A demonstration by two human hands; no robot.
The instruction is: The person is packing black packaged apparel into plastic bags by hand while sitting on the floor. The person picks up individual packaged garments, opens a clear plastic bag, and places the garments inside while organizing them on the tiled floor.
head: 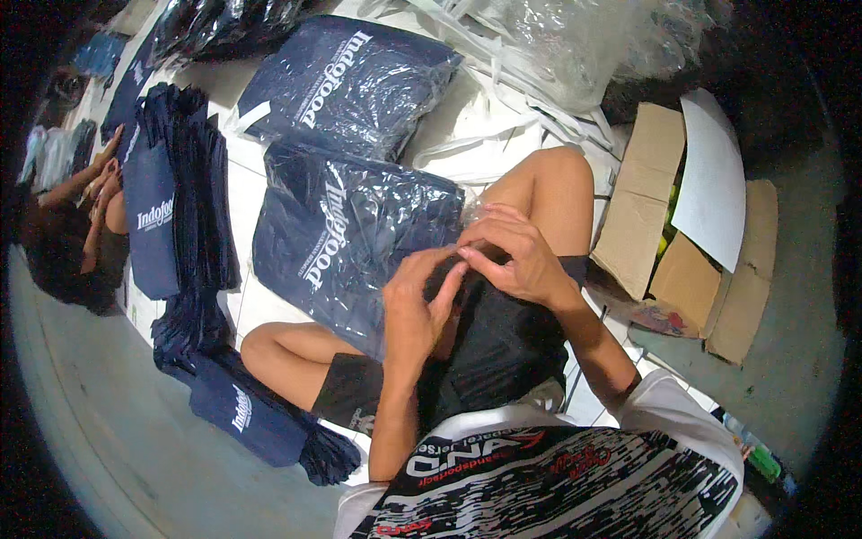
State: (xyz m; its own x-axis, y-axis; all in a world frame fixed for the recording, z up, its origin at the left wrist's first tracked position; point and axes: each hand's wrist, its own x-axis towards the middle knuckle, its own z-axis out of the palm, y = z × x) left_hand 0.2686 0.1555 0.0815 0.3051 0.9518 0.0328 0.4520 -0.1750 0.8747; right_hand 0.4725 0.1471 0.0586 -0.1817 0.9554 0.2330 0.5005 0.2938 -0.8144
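Observation:
In front of me, by my crossed legs, lies a flat pack of folded navy fabric bags (363, 229) in a clear plastic wrapper (424, 202). White lettering runs across it. My left hand (421, 296) and my right hand (515, 252) meet at the pack's near right edge. Their thumbs and fingertips pinch together on the wrapper's edge; the exact bit of plastic between them is mostly hidden by the fingers. Just beyond, touching or nearly touching the first, rests a second wrapped navy pack (350, 84) with a white strip at its left corner.
Left stands a long stack of folded navy bags (195, 195), with another bundle (249, 411) nearer me. A co-worker's hands (104, 182) show far left. Clear plastic sheeting (559, 47) and white straps (485, 141) lie ahead. An open cardboard box (640, 202) sits right, on white tiles (259, 303).

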